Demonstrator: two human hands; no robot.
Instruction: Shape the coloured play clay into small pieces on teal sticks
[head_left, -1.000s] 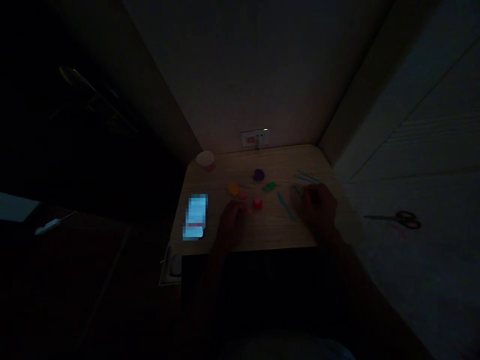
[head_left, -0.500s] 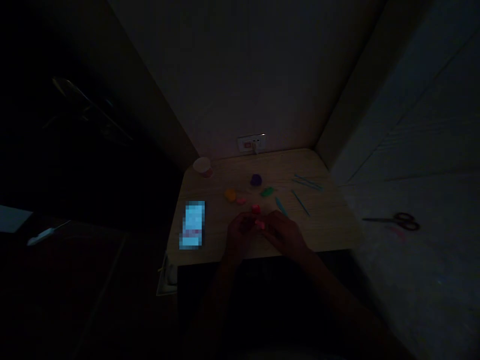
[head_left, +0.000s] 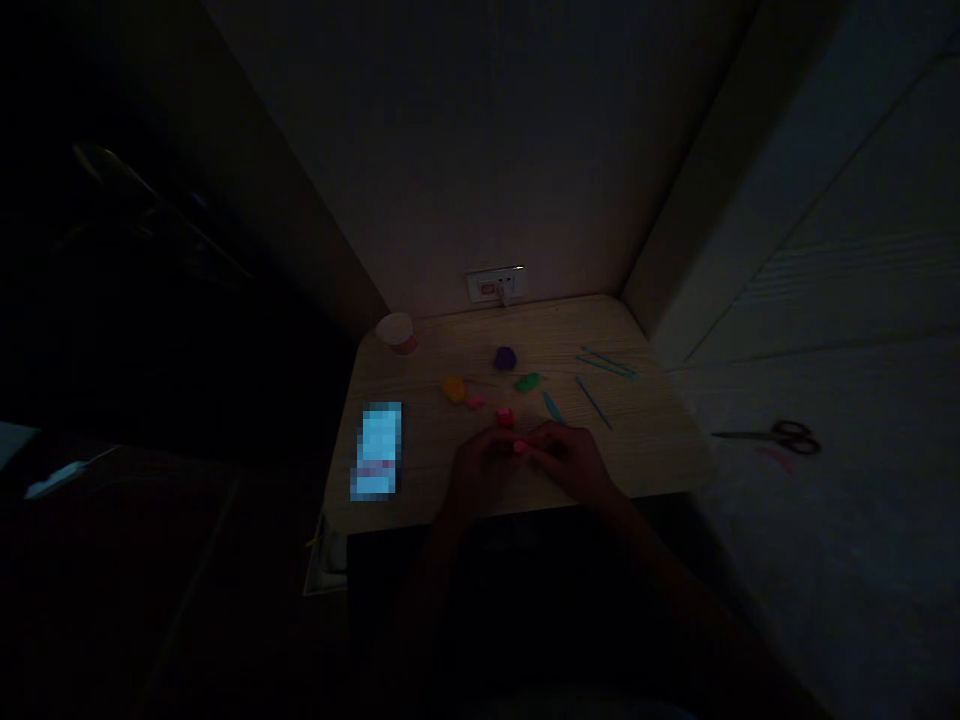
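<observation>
In dim light, a small pink piece of modelling clay (head_left: 521,447) is pinched between the fingertips of both hands over the front of the table. My left hand (head_left: 478,466) closes on it from the left, my right hand (head_left: 568,458) from the right. Just beyond the fingers lies a red-pink clay lump (head_left: 505,416). Further off are a flat pink piece (head_left: 475,402), an orange lump (head_left: 453,389), a green piece (head_left: 527,382) and a purple lump (head_left: 505,358). A teal modelling knife (head_left: 553,407) lies beyond my right hand.
Several thin teal sticks, one of them a modelling stick (head_left: 594,403), lie on the table (head_left: 427,480) at the right. A paper cup (head_left: 397,334) stands at the back left, a lit phone (head_left: 377,450) at the left. Scissors (head_left: 776,436) rest on a pale surface to the right.
The hands have drawn slightly closer round the pink clay, whose visible part looks smaller and rounder. The whole view has shifted a little; the table items lie as before.
</observation>
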